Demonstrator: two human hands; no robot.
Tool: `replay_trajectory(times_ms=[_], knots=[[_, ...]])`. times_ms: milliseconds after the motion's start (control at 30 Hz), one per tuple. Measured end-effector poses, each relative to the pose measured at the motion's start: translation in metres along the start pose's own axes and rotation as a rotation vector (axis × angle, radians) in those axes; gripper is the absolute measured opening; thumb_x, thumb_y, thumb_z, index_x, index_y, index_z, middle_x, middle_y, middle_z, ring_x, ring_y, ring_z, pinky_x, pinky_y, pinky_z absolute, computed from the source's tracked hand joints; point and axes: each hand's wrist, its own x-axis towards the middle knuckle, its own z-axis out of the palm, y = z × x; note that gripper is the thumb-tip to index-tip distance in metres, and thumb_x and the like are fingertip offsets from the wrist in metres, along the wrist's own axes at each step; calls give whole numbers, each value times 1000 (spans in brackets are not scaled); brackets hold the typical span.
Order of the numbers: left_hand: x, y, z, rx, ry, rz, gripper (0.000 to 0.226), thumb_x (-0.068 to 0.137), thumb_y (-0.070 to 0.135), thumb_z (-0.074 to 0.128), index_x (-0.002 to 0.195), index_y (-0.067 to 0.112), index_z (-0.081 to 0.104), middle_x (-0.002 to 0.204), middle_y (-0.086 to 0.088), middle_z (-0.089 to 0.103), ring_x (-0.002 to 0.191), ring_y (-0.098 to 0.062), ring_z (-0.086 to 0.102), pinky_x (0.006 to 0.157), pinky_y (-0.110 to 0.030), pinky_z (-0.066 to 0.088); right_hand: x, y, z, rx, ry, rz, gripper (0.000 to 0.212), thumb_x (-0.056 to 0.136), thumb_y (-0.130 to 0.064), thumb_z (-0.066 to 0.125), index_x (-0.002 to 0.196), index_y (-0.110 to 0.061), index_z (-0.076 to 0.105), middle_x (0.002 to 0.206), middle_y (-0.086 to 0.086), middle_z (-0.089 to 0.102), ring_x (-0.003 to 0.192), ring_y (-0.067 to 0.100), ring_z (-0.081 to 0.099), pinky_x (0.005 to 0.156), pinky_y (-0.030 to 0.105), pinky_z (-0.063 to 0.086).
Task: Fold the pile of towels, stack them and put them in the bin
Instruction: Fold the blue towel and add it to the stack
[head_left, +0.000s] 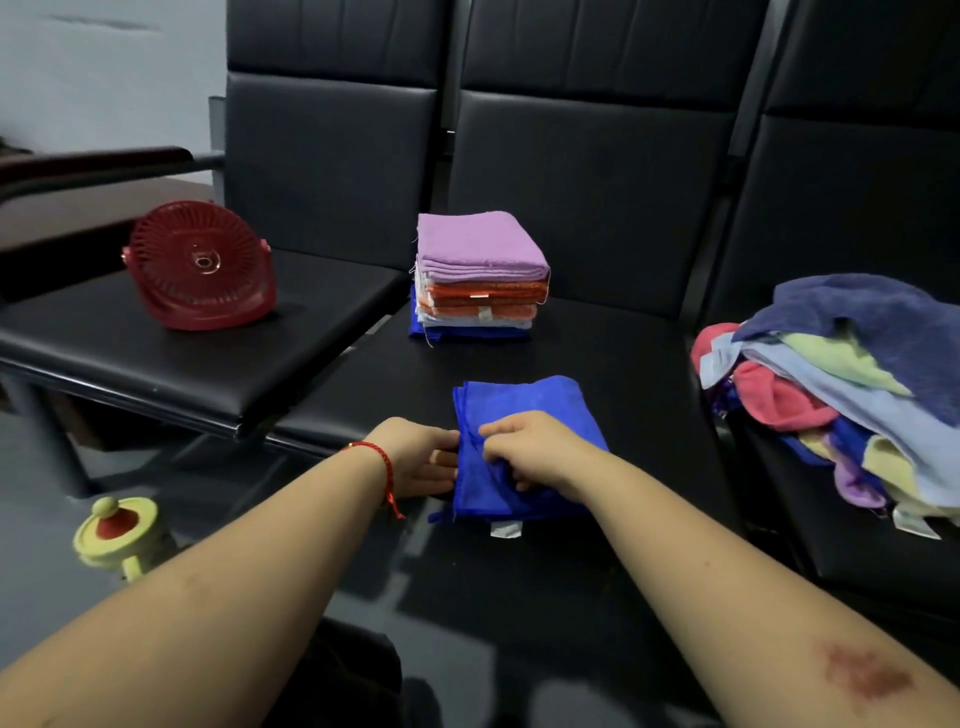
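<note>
Towels in a loose, mixed-colour pile (852, 395) sit on the seat to my right; the folded stack (480, 275), purple on top, stands on the middle seat (597, 353) beyond my hands. A red fan (200, 265) rests left. Near me, the blue towel (519, 447) lies flat: my right hand (530, 452) pinches its fold, my left hand (421, 457) holds its edge.

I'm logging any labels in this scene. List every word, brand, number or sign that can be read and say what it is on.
No text can be read anywhere in this view.
White tag on the blue towel under the hands: too blurred to read.
White tags on the folded stack: too small to read.
White tag at the unfolded pile: nothing legible.
Red fan: no marking visible.
</note>
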Motion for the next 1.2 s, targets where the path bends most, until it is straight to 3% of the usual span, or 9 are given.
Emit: replay_trajectory(times_ms=[167,267,367,500,600,733,867,967,1200], knots=[[0,1,3,7,35,10,17,96,16,54,83,6,59,74,-9,61,64,-19,59,55,-25,52,-2,-1,0,80,49,45,36,86,-12,50,118,1,61,80,19,56,57,14,38,50,22,37],[0,1,5,29,64,35,26,93,28,59,86,3,62,73,-11,61,66,-22,60,64,-30,52,-4,1,-4,31,-47,2,27,94,-30,53,99,-7,67,72,3,58,56,13,45,52,22,41],[4,3,7,147,136,107,32,90,34,62,92,2,65,75,-11,63,67,-22,62,70,-34,57,4,12,-25,-105,245,-40,23,91,-36,55,103,-20,66,97,-3,67,82,15,61,73,28,49],[8,5,14,433,288,238,25,86,39,65,85,14,63,83,-7,68,82,-23,68,81,-38,57,3,34,-55,-494,540,248,53,88,-36,59,134,-14,44,136,8,44,123,28,47,90,35,43],[9,6,20,495,302,293,34,84,29,68,112,19,51,96,2,59,90,-18,62,82,-35,55,2,45,-64,-408,440,413,55,85,-45,60,128,-11,49,132,10,49,113,28,53,77,32,43],[1,10,30,546,176,376,41,89,7,50,124,27,48,87,8,50,68,-10,53,59,-23,47,8,53,-67,-339,370,285,26,84,-31,59,99,-9,59,84,3,58,66,17,52,49,26,34],[-6,11,37,512,88,353,47,87,2,40,124,23,60,111,-9,64,51,-9,44,47,-17,35,2,54,-68,-190,419,147,5,85,-13,51,89,-13,53,84,2,54,69,17,48,52,25,34],[-6,10,38,481,79,342,53,88,4,40,135,26,51,97,-4,63,52,-8,45,48,-17,35,0,59,-67,-35,371,52,27,83,-1,40,85,-23,57,97,-3,57,84,17,54,64,24,42],[5,12,37,491,164,428,57,94,5,38,145,31,37,153,1,31,120,-15,50,91,-20,42,3,64,-67,110,366,-51,50,89,-2,40,133,-21,56,139,-3,51,111,13,54,91,21,42]])
